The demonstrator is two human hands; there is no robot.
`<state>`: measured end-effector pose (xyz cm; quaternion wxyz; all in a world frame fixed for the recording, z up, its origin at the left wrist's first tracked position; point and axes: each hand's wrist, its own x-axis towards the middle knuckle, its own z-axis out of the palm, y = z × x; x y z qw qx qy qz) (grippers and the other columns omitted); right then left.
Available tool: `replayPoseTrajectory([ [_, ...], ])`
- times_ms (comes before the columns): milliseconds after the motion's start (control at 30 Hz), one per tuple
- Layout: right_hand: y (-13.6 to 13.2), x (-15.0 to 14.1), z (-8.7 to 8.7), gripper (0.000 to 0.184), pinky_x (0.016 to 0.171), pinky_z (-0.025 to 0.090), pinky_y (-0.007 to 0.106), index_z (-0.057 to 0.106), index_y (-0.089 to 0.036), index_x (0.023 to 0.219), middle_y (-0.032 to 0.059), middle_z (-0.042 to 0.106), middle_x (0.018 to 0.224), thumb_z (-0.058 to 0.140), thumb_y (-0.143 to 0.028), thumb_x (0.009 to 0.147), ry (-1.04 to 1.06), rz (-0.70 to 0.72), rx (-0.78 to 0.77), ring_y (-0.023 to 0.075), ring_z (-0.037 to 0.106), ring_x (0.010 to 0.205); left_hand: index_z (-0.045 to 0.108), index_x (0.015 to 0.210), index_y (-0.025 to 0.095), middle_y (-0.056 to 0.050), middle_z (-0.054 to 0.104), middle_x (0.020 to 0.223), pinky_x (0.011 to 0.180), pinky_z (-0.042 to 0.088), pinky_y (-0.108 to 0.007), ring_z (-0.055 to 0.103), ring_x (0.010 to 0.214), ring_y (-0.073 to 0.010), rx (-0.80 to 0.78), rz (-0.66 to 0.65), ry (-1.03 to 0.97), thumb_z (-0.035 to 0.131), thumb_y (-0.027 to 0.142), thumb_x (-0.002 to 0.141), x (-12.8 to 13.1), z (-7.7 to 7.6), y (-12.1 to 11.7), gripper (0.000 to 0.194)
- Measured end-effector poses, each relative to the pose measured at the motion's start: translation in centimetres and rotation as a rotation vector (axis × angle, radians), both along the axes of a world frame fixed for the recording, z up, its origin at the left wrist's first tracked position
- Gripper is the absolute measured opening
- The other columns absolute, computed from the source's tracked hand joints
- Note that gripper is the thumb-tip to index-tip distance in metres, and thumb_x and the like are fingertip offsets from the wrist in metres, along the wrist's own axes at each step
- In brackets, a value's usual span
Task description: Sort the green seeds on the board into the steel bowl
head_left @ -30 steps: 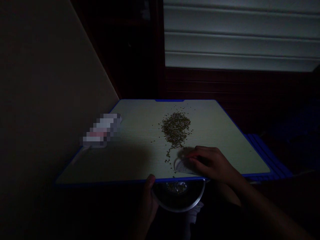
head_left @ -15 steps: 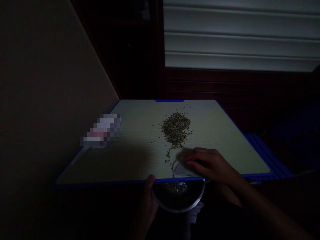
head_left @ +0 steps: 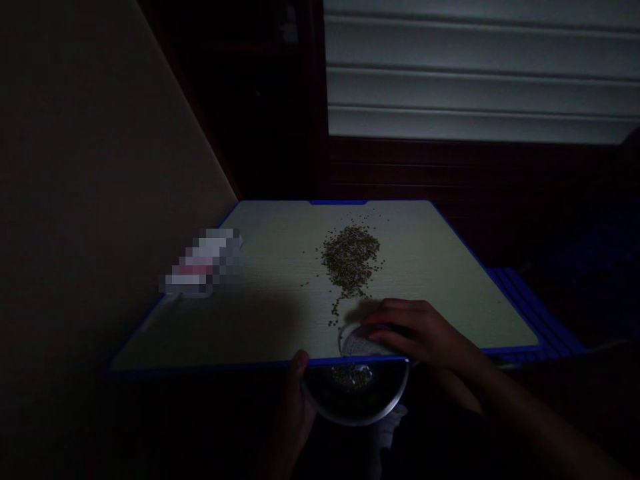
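Note:
A loose pile of small greenish-brown beans or seeds (head_left: pixel 351 253) lies on the pale tabletop (head_left: pixel 270 247), with a thin trail running toward the near edge. Below that edge a metal bowl (head_left: pixel 357 419) holds some of the same grains. My left hand (head_left: pixel 299 393) is closed on the bowl's left rim, its thumb up by the table edge. On the tabletop at the near edge, my right hand (head_left: pixel 407 327) has its fingers curled on a pale, flat, rounded piece (head_left: pixel 357 341). The dim light hides what that piece is.
A blurred white-and-pink packet (head_left: pixel 203 260) rests at the table's left side beside the wall (head_left: pixel 100 167). Blue trim borders the tabletop. Behind stands dark wooden furniture (head_left: pixel 450 170) with pale slats (head_left: pixel 475 73); a blue striped object (head_left: pixel 530 313) is at the right.
My right hand and the pale piece have shifted slightly left and toward the near edge. A few trail grains near that edge no longer show. My left hand and the bowl stay put.

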<state>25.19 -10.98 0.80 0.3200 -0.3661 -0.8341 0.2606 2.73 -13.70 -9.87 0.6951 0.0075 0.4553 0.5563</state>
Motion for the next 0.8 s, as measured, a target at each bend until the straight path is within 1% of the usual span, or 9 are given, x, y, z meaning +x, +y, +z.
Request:
replayPoseTrajectory([
  [100, 0.0, 0.2, -0.1, 0.024, 0.079, 0.056, 0.032, 0.068, -0.028, 0.116, 0.0036, 0.071, 0.104, 0.061, -0.026, 0.093, 0.019, 0.010, -0.007, 0.0171, 0.067, 0.092, 0.060, 0.129, 0.013, -0.011, 0.076, 0.108, 0.106, 0.041, -0.043, 0.059, 0.120, -0.0297, 0.033, -0.025, -0.018, 0.063, 0.034, 0.082, 0.0, 0.2, -0.2, 0.052],
  [200, -0.1, 0.2, -0.1, 0.023, 0.077, 0.056, 0.032, 0.069, -0.027, 0.114, 0.0038, 0.071, 0.100, 0.061, -0.027, 0.093, 0.033, 0.014, -0.006, 0.0169, 0.067, 0.089, 0.063, 0.124, 0.012, -0.013, 0.076, 0.107, 0.107, 0.039, -0.046, 0.059, 0.119, -0.0311, 0.026, -0.040, -0.038, 0.063, 0.034, 0.082, 0.1, 0.4, -0.1, 0.048],
  [367, -0.1, 0.2, 0.0, 0.021, 0.075, 0.054, 0.029, 0.069, -0.026, 0.112, 0.0034, 0.071, 0.097, 0.062, -0.027, 0.093, 0.041, 0.001, -0.014, 0.0160, 0.066, 0.086, 0.060, 0.128, 0.011, -0.013, 0.076, 0.107, 0.107, 0.039, -0.044, 0.059, 0.119, -0.0298, 0.002, -0.021, -0.064, 0.060, 0.032, 0.085, 0.1, 0.5, 0.1, 0.048],
  [500, 0.2, 0.4, 0.1, 0.023, 0.074, 0.052, 0.030, 0.069, -0.027, 0.113, 0.0029, 0.071, 0.096, 0.064, -0.028, 0.091, 0.088, -0.115, -0.025, 0.0162, 0.066, 0.084, 0.054, 0.134, 0.010, -0.012, 0.076, 0.105, 0.107, 0.040, -0.042, 0.061, 0.118, -0.0281, 0.003, 0.015, -0.049, 0.058, 0.028, 0.087, 0.2, 0.6, 0.1, 0.050],
  [567, 0.5, 0.4, 0.3, 0.023, 0.074, 0.051, 0.030, 0.070, -0.026, 0.113, 0.0034, 0.071, 0.097, 0.064, -0.028, 0.090, 0.133, -0.176, -0.086, 0.0169, 0.065, 0.085, 0.052, 0.136, 0.011, -0.011, 0.076, 0.106, 0.107, 0.040, -0.041, 0.061, 0.117, -0.0272, 0.005, 0.031, -0.039, 0.057, 0.025, 0.087, 0.2, 0.8, 0.1, 0.051],
  [667, 1.0, 0.3, 0.5, 0.017, 0.069, 0.049, 0.028, 0.071, -0.023, 0.102, 0.0039, 0.069, 0.093, 0.063, -0.029, 0.088, 0.218, -0.221, -0.236, 0.0169, 0.064, 0.082, 0.051, 0.138, 0.013, -0.010, 0.076, 0.107, 0.108, 0.039, -0.042, 0.061, 0.117, -0.0268, 0.014, 0.035, -0.049, 0.057, 0.023, 0.088, 0.1, 0.9, 0.1, 0.051],
  [733, 1.2, 0.0, 0.6, 0.012, 0.063, 0.047, 0.026, 0.068, -0.020, 0.091, 0.0018, 0.067, 0.083, 0.063, -0.030, 0.087, 0.236, -0.218, -0.322, 0.0148, 0.060, 0.073, 0.050, 0.139, 0.015, -0.010, 0.076, 0.108, 0.108, 0.039, -0.042, 0.061, 0.117, -0.0262, 0.034, 0.040, -0.057, 0.057, 0.022, 0.087, 0.0, 0.7, 0.0, 0.053],
  [800, 1.4, -0.3, 0.7, 0.011, 0.057, 0.042, 0.023, 0.065, -0.019, 0.084, -0.0014, 0.061, 0.072, 0.063, -0.030, 0.086, 0.180, -0.175, -0.361, 0.0120, 0.054, 0.063, 0.049, 0.140, 0.016, -0.009, 0.075, 0.110, 0.108, 0.039, -0.041, 0.061, 0.118, -0.0254, 0.043, 0.044, -0.051, 0.059, 0.022, 0.086, -0.1, 0.3, 0.0, 0.055],
])
